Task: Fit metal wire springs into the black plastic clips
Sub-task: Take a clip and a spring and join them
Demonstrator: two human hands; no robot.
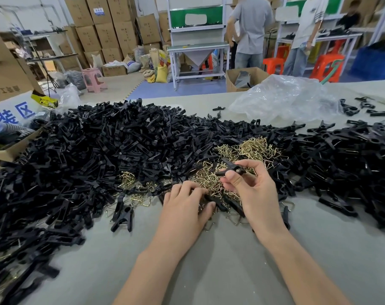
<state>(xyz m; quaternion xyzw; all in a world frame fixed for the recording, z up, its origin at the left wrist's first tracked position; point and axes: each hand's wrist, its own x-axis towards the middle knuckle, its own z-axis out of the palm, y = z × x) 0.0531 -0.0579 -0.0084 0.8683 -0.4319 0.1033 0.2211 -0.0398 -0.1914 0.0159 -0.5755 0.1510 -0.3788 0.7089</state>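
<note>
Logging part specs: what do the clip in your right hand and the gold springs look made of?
The clip, pinched by the right hand: apparently moulded black plastic, matt with dull sheen. The springs: bent metal wire, glinting brass-gold, probably plated; base metal unclear.

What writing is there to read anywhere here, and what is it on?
"装区", blue, on the white sign at left.
Yellow-black label: blurred, unreadable.
Print on the cardboard box at left: upside down, unreadable.
Blue labels on stacked cartons: too small.
</note>
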